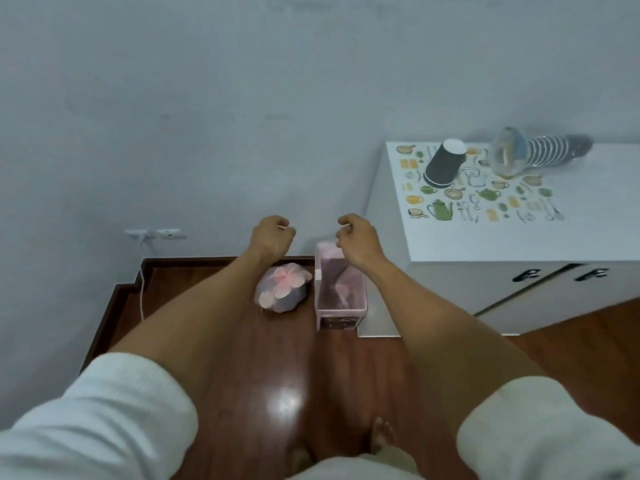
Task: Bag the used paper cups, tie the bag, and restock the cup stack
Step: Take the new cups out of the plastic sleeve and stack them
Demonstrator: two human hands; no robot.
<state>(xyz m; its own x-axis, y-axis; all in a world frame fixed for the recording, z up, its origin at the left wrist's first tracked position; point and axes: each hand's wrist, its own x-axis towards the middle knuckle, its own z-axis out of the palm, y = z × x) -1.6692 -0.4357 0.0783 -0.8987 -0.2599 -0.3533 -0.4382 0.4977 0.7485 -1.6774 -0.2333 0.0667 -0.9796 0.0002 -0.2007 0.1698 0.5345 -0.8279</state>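
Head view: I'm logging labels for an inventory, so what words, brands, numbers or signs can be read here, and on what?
None can be read.
Pink bin: a dark label on its front, too blurred to read.
Patterned mat on the cabinet: only drawings of teapots, cups and cutlery, no words.
Dark paper cup and sleeve of cups: no print legible.

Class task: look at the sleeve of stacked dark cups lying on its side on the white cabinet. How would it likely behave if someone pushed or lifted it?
The sleeve of stacked cups lies on its side on the cabinet top, so a sideways push would probably roll it. Its clear wrap looks loose and possibly slippery. Being nested paper cups, it is likely light.
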